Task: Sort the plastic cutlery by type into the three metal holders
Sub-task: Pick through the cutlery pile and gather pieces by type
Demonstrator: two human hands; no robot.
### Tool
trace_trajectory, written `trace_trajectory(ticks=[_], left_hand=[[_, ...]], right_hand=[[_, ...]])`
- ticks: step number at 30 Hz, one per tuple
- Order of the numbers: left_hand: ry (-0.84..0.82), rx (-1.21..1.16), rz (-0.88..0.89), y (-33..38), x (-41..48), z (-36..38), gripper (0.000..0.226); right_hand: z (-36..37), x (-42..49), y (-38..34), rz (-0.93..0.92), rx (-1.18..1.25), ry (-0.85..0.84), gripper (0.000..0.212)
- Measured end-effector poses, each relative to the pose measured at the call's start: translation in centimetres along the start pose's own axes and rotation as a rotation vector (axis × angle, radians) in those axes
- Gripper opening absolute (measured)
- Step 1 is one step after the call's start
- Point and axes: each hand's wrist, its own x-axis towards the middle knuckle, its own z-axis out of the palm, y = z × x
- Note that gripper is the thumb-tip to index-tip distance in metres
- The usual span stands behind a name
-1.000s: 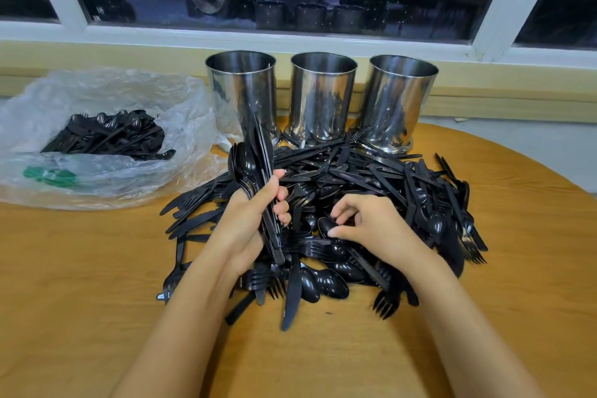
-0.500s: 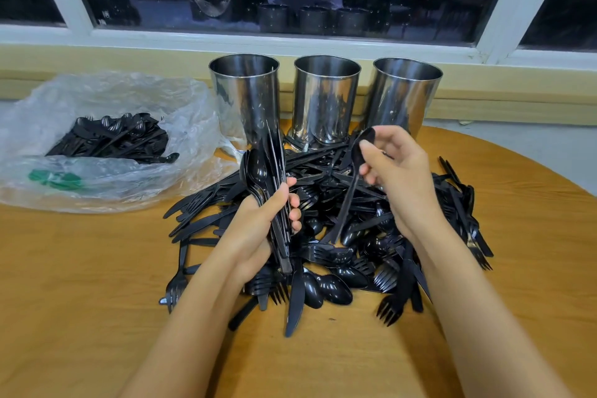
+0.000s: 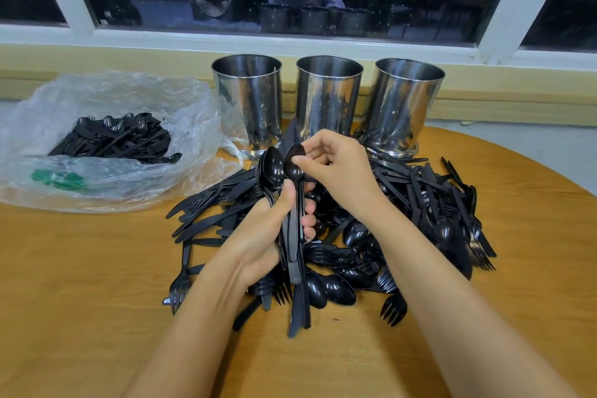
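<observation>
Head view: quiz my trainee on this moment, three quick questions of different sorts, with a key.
1. True or false: the left hand grips a bundle of cutlery.
2. The right hand pinches a spoon by its: A) handle end, B) bowl, C) mid-handle.
3. Fill in: ___ metal holders stand behind the pile.
Key: 1 true; 2 B; 3 three.

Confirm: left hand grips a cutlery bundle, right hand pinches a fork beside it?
No. The right hand pinches a spoon, not a fork; the head view shows its rounded bowl. The left hand does grip the cutlery bundle beside it.
</observation>
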Motion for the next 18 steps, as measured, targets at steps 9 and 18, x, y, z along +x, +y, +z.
trace_trajectory(ticks=[9, 18], left_hand=[[0.094, -0.028, 0.165, 0.3, 0.2, -0.3, 0.023], [0.177, 0.078, 0.494, 1.3, -0.3, -0.1, 0.017]], right_hand=[[-0.5, -0.8, 0.8, -0.015, 0.031, 0.049, 0.018], [-3.6, -5.6, 3.4, 0.123, -0.079, -0.016, 0.007]])
